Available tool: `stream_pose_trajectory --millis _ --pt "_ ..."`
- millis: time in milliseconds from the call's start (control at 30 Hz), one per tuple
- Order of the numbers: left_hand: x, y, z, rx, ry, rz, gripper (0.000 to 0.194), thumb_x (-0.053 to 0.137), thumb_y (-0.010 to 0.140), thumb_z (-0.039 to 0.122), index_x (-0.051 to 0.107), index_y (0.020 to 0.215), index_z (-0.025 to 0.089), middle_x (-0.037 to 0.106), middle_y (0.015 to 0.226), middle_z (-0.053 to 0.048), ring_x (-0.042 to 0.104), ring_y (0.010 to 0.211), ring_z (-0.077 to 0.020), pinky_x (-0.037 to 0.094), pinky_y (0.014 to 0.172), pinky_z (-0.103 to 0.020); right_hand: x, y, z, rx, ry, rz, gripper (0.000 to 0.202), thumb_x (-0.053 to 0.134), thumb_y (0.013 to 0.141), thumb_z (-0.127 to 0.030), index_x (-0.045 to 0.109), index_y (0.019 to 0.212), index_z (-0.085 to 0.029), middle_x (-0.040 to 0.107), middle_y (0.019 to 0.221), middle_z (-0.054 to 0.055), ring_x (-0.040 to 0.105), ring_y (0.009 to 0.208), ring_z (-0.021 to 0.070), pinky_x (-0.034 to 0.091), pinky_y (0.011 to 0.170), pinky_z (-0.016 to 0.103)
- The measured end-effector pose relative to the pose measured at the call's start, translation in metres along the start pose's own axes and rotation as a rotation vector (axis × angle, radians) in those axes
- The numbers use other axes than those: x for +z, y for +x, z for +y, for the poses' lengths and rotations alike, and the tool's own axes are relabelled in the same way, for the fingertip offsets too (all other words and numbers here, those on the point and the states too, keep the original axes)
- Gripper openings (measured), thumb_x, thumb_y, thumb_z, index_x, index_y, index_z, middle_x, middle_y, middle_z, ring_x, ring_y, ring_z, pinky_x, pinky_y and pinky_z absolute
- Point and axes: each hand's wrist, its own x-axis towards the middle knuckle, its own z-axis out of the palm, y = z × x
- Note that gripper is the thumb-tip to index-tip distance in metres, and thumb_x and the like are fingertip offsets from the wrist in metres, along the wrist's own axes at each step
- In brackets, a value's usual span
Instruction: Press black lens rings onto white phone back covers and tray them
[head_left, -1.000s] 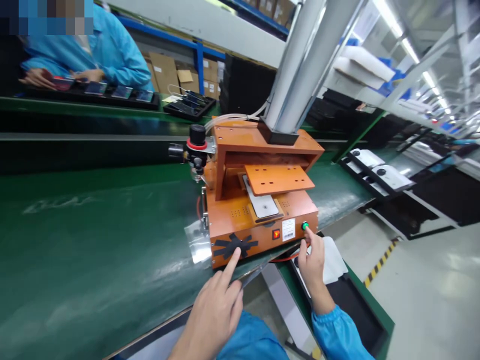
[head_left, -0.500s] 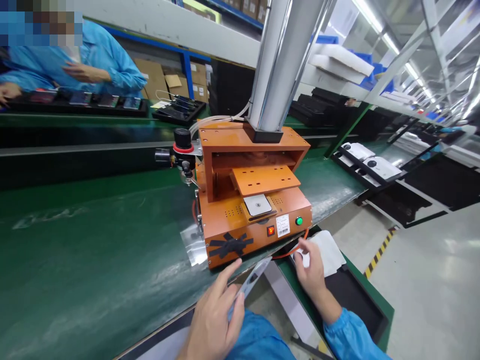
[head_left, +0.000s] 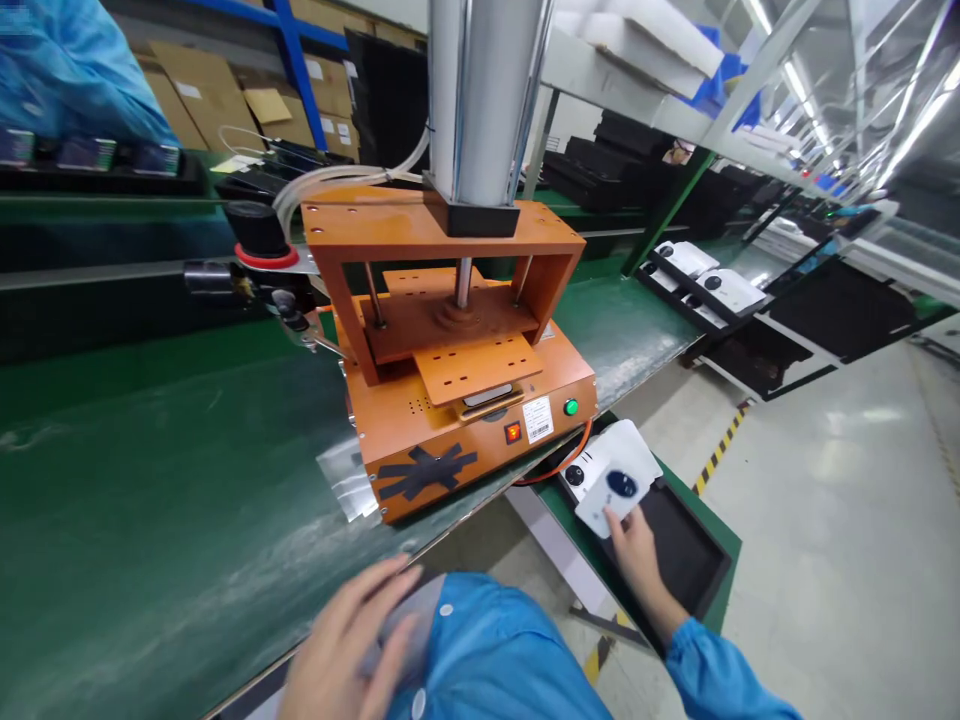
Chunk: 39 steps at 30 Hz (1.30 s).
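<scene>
My right hand (head_left: pixel 636 552) pinches a white phone back cover (head_left: pixel 596 510) with a dark oval camera window. It holds the cover by its lower edge, above a black tray (head_left: pixel 688 552). More white covers (head_left: pixel 621 448) lie in the tray's far part, partly hidden by the held one. My left hand (head_left: pixel 346 640) is above my lap by the bench edge, fingers apart and nothing visible in them. Ahead stands an orange press (head_left: pixel 491 448); its upper plate (head_left: pixel 480 365) is down over a small white piece (head_left: pixel 487 395), of which only the front edge shows.
A grey cylinder (head_left: pixel 484 100) rises from the press, with a black regulator (head_left: pixel 259 235) on its left. A plastic bag (head_left: pixel 351 485) lies beside the press on the green bench (head_left: pixel 165 500). Trays of white covers (head_left: pixel 727 290) stand at right. A co-worker's blue sleeve (head_left: pixel 90 70) shows top left.
The thin cover has left my left hand, and my right hand now holds a cover over the tray. The press plate has come down. My view has shifted.
</scene>
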Motion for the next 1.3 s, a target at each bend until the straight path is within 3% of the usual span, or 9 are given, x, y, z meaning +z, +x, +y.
stream_pose_trajectory --millis 133,200,300,433,600,933,1100,1300 --pt "-0.043 -0.011 -0.04 -0.15 0.162 0.158 0.025 0.058 0.099 0.03 0.066 0.122 0.026 0.07 0.122 -0.009 0.071 0.105 -0.0245 0.055 0.103 -0.042 -0.024 0.064 0.031 -0.007 -0.248 -0.054 0.036 0.052 0.088 -0.053 0.061 0.102 -0.02 0.07 0.08 0.011 0.068 0.075 0.0328 0.05 0.073 0.042" --pt "-0.053 -0.015 -0.054 -0.196 0.216 0.232 0.022 0.059 0.098 0.033 0.069 0.116 0.023 0.071 0.118 -0.009 0.07 0.101 -0.025 0.052 0.107 -0.045 -0.019 0.082 0.035 -0.041 -0.331 -0.154 0.029 0.058 0.088 -0.045 0.064 0.103 -0.021 0.071 0.081 0.008 0.069 0.079 0.0306 0.048 0.075 0.037" --pt "-0.054 -0.023 -0.068 -0.262 0.28 0.302 0.02 0.059 0.099 0.031 0.071 0.111 0.021 0.073 0.112 -0.008 0.071 0.097 -0.0245 0.053 0.105 -0.044 0.003 0.094 0.038 -0.081 -0.416 -0.298 0.028 0.066 0.087 -0.034 0.067 0.112 -0.022 0.075 0.086 0.005 0.071 0.085 0.027 0.048 0.077 0.032" --pt "-0.046 -0.029 -0.072 -0.261 0.316 0.307 0.016 0.062 0.098 0.03 0.071 0.107 0.021 0.075 0.107 -0.006 0.072 0.094 -0.0234 0.054 0.099 -0.039 0.03 0.092 0.044 -0.101 -0.535 -0.339 0.034 0.06 0.094 -0.031 0.065 0.125 -0.017 0.077 0.104 0.011 0.073 0.097 0.0282 0.051 0.084 0.034" --pt "-0.043 -0.029 -0.077 -0.249 0.317 0.295 0.017 0.064 0.096 0.031 0.071 0.109 0.022 0.075 0.107 -0.006 0.073 0.092 -0.0225 0.054 0.095 -0.036 0.04 0.075 0.05 -0.176 -0.672 -0.278 0.045 0.054 0.1 -0.036 0.058 0.137 -0.01 0.066 0.128 0.021 0.062 0.12 0.0332 0.046 0.103 0.04" --pt "-0.041 -0.026 -0.082 -0.23 0.306 0.296 0.018 0.061 0.097 0.037 0.07 0.102 0.023 0.077 0.098 -0.006 0.072 0.086 -0.0231 0.054 0.09 -0.037 0.047 0.064 0.057 -0.038 -0.729 -0.162 0.05 0.056 0.099 -0.043 0.056 0.138 -0.011 0.064 0.126 0.022 0.063 0.116 0.0359 0.05 0.095 0.045" --pt "-0.044 -0.024 -0.077 -0.249 0.329 0.28 0.018 0.06 0.097 0.037 0.07 0.102 0.024 0.077 0.099 -0.004 0.071 0.086 -0.022 0.053 0.09 -0.036 0.044 0.063 0.051 -0.025 -0.644 -0.189 0.042 0.056 0.098 -0.037 0.057 0.132 -0.013 0.066 0.125 0.018 0.064 0.118 0.0292 0.049 0.096 0.037" --pt "-0.044 -0.024 -0.076 -0.221 0.337 0.282 0.02 0.06 0.098 0.037 0.07 0.101 0.02 0.076 0.098 -0.006 0.071 0.085 -0.0233 0.053 0.087 -0.036 0.049 0.046 0.033 -0.048 -0.611 -0.269 0.03 0.051 0.101 -0.04 0.061 0.121 -0.02 0.074 0.103 0.008 0.07 0.091 0.0244 0.045 0.074 0.031"
